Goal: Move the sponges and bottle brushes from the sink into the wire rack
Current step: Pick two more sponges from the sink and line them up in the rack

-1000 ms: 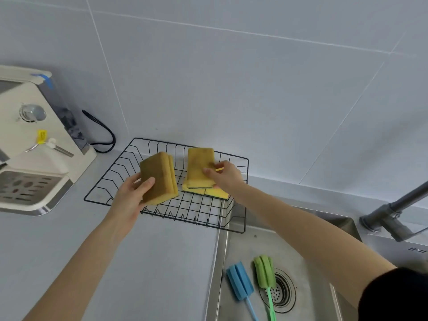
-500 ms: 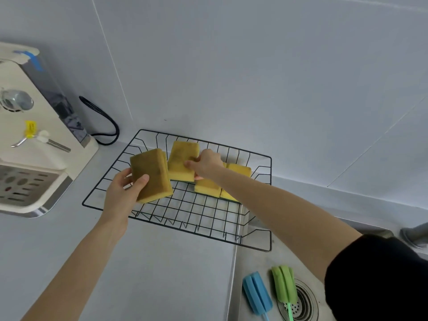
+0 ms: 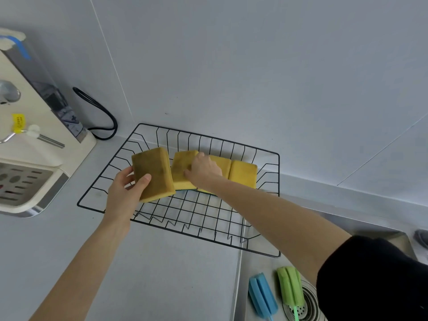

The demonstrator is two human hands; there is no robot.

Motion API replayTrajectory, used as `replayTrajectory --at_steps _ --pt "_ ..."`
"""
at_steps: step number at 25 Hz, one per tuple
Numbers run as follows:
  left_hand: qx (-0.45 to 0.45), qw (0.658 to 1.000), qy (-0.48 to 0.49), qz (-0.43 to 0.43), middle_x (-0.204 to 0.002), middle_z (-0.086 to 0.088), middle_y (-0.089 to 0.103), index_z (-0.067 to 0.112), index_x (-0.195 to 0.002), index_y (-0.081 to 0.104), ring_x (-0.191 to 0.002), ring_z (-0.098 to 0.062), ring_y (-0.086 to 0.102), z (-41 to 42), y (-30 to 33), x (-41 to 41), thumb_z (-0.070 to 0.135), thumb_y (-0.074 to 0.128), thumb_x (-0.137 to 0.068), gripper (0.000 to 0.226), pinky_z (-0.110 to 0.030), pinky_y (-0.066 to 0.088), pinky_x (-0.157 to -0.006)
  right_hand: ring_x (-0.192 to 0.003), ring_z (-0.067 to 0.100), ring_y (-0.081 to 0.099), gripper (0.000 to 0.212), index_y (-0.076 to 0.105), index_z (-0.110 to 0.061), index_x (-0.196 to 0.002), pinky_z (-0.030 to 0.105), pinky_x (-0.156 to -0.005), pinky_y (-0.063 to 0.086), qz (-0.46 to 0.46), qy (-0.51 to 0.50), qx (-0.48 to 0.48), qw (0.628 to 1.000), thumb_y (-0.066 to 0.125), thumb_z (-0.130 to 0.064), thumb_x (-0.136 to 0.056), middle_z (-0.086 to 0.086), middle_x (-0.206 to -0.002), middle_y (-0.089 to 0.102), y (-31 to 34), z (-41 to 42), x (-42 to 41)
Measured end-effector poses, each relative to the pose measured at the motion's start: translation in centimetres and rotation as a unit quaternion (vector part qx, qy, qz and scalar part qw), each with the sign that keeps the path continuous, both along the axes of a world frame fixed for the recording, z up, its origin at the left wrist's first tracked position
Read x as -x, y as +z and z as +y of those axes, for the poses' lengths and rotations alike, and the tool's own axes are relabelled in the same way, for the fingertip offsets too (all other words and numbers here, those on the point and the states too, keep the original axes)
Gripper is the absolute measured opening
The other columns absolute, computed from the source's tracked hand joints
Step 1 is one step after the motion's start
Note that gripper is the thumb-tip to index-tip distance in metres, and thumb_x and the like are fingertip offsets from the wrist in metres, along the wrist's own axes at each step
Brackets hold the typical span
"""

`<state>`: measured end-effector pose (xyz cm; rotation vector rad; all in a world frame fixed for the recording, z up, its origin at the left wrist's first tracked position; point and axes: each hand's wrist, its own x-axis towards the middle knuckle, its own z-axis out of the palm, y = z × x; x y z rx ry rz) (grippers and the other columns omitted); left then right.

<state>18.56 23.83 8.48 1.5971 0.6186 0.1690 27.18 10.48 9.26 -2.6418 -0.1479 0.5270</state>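
A black wire rack stands on the counter against the wall. My left hand grips a yellow sponge on edge over the rack's left half. My right hand rests on a second yellow sponge standing in the rack, fingers around its top. Two more yellow sponges lean beside it to the right. A blue bottle brush and a green bottle brush lie in the steel sink near the drain.
A cream countertop appliance with a drip tray stands at the left, its black cord looping against the tiled wall. The grey counter lies in front of the rack. A tap base shows at the right edge.
My right hand has lowered its sponge into the rack next to the other two. My left hand has brought its sponge further over the rack. The view shifted left and closer.
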Motion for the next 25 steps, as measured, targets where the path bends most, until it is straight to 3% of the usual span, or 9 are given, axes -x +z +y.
replayTrajectory --at_steps 4,7,10,14,21,25 --pt "0.004 1.0 0.006 0.003 -0.137 -0.01 0.048 0.015 -0.133 0.041 -0.111 -0.02 0.048 -0.1 0.1 -0.4 0.013 0.052 -0.09 0.044 -0.034 0.039 -0.09 -0.114 0.032 0.05 0.04 0.037 -0.002 -0.127 0.034 -0.072 0.038 -0.065 0.047 0.03 0.996 0.047 -0.02 -0.093 0.015 -0.13 0.044 -0.1 -0.5 0.4" --pt "-0.007 1.0 0.01 0.008 -0.137 -0.011 0.048 0.014 -0.133 0.041 -0.12 -0.026 0.048 -0.2 0.1 -0.7 0.012 0.049 -0.092 0.042 -0.033 0.039 -0.088 -0.125 0.033 0.038 0.053 0.036 -0.005 -0.133 0.04 -0.096 0.04 -0.116 0.157 0.08 0.978 0.053 -0.03 -0.089 0.016 -0.135 0.038 -1.0 -0.8 0.7" --pt "-0.031 0.999 0.007 0.018 -0.138 -0.011 0.047 0.014 -0.134 0.04 -0.124 -0.028 0.047 0.1 -0.2 -1.3 0.013 0.048 -0.092 0.042 -0.034 0.039 -0.09 -0.138 0.034 0.023 0.067 0.03 -0.012 -0.141 0.047 -0.114 0.022 -0.144 0.231 0.148 0.951 0.059 -0.036 -0.085 0.017 -0.146 0.029 -2.7 -0.9 1.0" --pt "-0.095 0.994 0.009 0.048 -0.137 -0.013 0.047 0.011 -0.134 0.038 -0.122 -0.03 0.048 0.6 -0.6 -3.3 0.013 0.047 -0.093 0.043 -0.033 0.037 -0.089 -0.145 0.033 0.013 0.065 0.022 -0.013 -0.145 0.047 -0.119 0.009 -0.178 0.228 0.152 0.945 0.055 -0.026 -0.09 0.018 -0.153 0.021 -4.0 -1.3 0.7" --pt "-0.302 0.947 -0.064 0.091 -0.13 -0.023 0.052 0.0 -0.132 0.041 -0.117 -0.038 0.051 0.7 -1.3 -6.8 0.011 0.043 -0.094 0.04 -0.044 0.039 -0.099 -0.146 0.031 0.013 0.062 0.019 -0.011 -0.147 0.042 -0.12 0.011 -0.184 0.233 0.107 0.949 0.05 -0.019 -0.094 0.018 -0.154 0.018 -5.0 -1.8 0.2" --pt "-0.339 0.93 -0.102 0.103 -0.127 -0.025 0.054 -0.001 -0.129 0.044 -0.117 -0.039 0.05 1.3 -1.8 -8.5 0.01 0.043 -0.093 0.038 -0.043 0.038 -0.099 -0.146 0.03 0.012 0.061 0.019 -0.01 -0.147 0.04 -0.12 0.013 -0.182 0.239 0.086 0.95 0.049 -0.02 -0.095 0.018 -0.155 0.018 -5.0 -2.1 -0.2"
